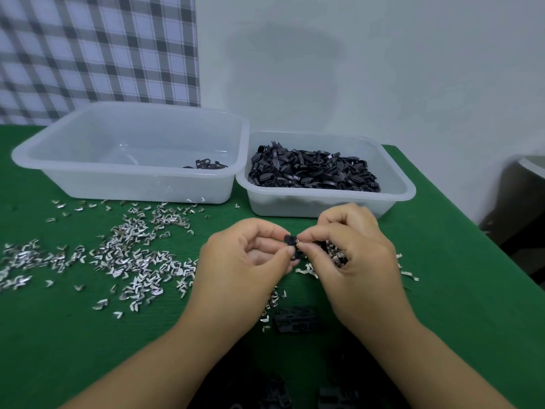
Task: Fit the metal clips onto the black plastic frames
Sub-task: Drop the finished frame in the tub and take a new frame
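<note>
Over the middle of the bench (pixel 59 335), close to its front edge, pinches a small black plastic frame (pixel 290 242) between thumb and forefinger of the left hand (pixel 244 261), other fingers curled. Presses a metal clip (pixel 298 239) against that frame's right side with thumb and forefinger of the right hand (pixel 354 255), and cups a bunch of spare clips (pixel 339 257) in the remaining curled fingers. Toward the left edge, loose clips (pixel 132 255) strewn wide across the green cover. Along the back edge, two translucent tubs just beside each other: large tub (pixel 132 187) on the left with only a few dark pieces (pixel 206 165) inside, small tub (pixel 324 206) on the right heaped with black frames (pixel 312 172). Below the wrists, by the front edge, more frames lying flat (pixel 296 320).
</note>
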A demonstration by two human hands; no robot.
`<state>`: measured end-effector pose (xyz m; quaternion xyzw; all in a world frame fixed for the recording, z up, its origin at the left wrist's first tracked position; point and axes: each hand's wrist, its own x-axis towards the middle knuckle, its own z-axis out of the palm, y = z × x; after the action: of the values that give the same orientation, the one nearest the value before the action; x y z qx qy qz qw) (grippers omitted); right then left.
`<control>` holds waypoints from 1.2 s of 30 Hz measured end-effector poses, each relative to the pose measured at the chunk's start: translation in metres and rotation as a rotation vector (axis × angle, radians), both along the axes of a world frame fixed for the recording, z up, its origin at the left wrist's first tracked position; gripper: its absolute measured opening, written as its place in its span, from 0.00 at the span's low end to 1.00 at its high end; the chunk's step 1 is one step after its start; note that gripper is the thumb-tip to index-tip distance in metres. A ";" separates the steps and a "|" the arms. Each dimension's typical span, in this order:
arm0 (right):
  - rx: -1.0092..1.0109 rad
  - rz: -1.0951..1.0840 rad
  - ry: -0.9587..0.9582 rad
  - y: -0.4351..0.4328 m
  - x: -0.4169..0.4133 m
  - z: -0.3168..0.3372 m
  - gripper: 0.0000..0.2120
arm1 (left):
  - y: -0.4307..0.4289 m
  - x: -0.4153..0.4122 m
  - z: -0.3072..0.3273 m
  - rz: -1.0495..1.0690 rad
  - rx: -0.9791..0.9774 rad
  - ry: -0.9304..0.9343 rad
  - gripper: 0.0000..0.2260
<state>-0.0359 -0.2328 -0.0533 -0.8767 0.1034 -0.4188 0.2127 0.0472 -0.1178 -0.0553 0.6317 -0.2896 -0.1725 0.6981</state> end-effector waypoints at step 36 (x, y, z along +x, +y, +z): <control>-0.064 0.350 0.584 -0.009 -0.006 0.001 0.06 | 0.000 0.010 -0.009 0.342 0.062 -0.107 0.17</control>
<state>-0.0415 -0.2418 -0.0523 -0.9703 -0.0056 -0.1103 0.2150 0.0572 -0.1175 -0.0640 0.7014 -0.2092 -0.0262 0.6808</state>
